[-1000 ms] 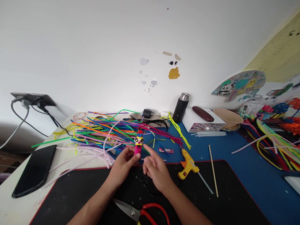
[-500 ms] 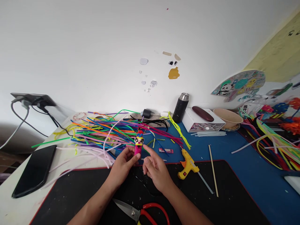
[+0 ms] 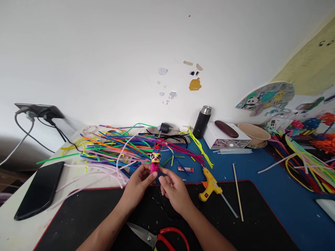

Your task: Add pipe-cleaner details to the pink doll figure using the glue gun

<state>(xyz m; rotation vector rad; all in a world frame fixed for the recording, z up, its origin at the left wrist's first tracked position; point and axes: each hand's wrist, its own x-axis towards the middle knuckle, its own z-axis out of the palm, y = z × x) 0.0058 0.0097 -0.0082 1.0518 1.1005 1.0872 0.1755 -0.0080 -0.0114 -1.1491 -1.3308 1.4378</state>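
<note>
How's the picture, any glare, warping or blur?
Head view: wide-angle stretch seems to lean the black flask outward, its metal cap shines, the white wall darkens at far left; same head view: small figure in the left hand shows little blur.

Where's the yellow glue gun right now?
In the head view, the yellow glue gun lies across the black mat's far edge, between the person's right hand and the thin wooden stick farther right.
</note>
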